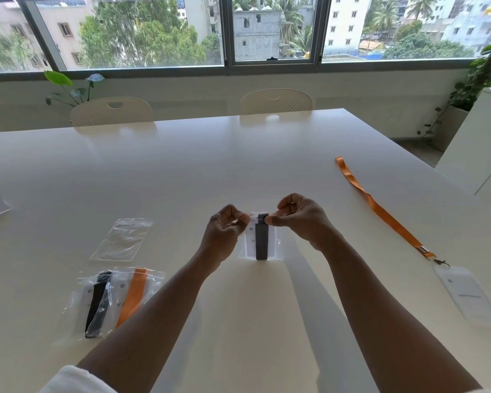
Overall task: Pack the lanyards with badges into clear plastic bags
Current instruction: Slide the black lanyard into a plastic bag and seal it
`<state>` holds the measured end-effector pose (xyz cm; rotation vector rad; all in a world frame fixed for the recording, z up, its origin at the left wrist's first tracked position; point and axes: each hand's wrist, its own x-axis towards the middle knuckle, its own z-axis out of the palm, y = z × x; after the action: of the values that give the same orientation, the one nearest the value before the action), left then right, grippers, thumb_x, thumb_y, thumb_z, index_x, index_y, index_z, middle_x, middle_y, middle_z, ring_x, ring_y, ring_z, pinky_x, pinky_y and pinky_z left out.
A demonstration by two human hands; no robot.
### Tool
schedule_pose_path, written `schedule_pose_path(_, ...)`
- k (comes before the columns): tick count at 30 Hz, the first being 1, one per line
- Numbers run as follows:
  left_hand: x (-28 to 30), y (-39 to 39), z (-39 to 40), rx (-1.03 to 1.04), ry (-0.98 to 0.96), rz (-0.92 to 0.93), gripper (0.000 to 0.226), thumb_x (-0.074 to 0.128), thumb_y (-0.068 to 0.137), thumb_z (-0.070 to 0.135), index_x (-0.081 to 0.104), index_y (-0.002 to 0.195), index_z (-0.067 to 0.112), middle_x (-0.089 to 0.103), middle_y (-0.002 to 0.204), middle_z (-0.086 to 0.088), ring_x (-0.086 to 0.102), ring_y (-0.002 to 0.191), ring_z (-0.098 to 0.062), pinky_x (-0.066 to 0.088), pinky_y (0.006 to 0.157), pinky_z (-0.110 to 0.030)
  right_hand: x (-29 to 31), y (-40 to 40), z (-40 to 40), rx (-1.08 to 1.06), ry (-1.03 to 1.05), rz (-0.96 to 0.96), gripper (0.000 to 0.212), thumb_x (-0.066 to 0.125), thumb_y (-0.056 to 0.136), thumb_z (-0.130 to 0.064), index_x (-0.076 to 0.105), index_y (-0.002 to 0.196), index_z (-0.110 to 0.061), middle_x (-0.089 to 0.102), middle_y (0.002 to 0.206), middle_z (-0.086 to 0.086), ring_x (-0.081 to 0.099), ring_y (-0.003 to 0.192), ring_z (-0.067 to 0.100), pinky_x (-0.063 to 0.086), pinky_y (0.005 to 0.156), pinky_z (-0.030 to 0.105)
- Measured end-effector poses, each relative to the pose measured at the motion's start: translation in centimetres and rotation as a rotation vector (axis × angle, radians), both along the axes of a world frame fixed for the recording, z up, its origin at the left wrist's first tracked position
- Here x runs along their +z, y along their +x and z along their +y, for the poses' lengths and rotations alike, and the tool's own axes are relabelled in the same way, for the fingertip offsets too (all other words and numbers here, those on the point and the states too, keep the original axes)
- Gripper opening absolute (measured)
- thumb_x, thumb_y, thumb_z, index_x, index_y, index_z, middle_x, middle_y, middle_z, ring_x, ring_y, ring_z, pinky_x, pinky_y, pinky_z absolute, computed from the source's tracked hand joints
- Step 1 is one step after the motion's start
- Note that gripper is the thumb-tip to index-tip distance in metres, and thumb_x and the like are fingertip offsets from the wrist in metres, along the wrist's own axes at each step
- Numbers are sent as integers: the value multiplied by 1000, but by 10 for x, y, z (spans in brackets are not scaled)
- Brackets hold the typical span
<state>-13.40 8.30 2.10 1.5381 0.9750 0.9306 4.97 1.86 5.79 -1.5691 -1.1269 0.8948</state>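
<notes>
Two hands: left hand (226,222) and right hand (295,215) pinch top corners of bag (260,242), upright on table (238,154)
Contents: folded dark lanyard (262,239); badge inside
Risk: lanyard end at mouth may block sealing; bag could tip

left sleeve (71,378): white, pushed up | forearms bare | no jewellery visible

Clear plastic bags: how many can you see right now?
4. One held upright in both hands, with a dark lanyard inside; one empty bag left of it; two filled bags nearer, black lanyard and orange lanyard. None seem hidden.
</notes>
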Motion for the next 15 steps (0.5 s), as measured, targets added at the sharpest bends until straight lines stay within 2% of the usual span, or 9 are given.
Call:
schedule_pose_path(4, 0, -1, 2, -22, -6, 14, 17, 62, 95, 14, 55, 82, 6, 62, 81, -2, 52, 69, -6, 41, 71, -25, -2, 2, 3, 6, -8, -28, 39, 88, 66, -20, 65, 96, -9, 69, 83, 3, 64, 71, 10, 55, 63, 16)
schedule_pose_path(9, -2, -3, 8, -38, -14, 35, 21, 62, 96, 20, 54, 82, 5, 59, 81, -4, 49, 76, -17, 39, 73, -32, -8, -1, 4, -62, 29, 25, 42, 88, 66, -21, 66, 99, -7, 69, 87, 3, 64, 74, 10, 52, 61, 11)
schedule_pose_path(12, -3, -1, 9, -39, 9, 57, 19, 62, 96, 22, 56, 82, 10, 58, 77, 0, 49, 74, -14, 42, 72, -32, -9, 1, 3, 14, -33, -3, 32, 82, 75, -25, 67, 102, -17, 70, 98, 1, 63, 79, 7, 53, 68, 14)
schedule_pose_path(15, -4, -1, 10, -31, 29, 77, 14, 62, 95, 24, 60, 82, 19, 62, 77, 6, 55, 74, -11, 46, 74, -31, -8, 1, 2, 87, -94, -44, 20, 74, 84, -26, 70, 102, -19, 69, 99, -3, 60, 77, 4, 49, 72, 19)
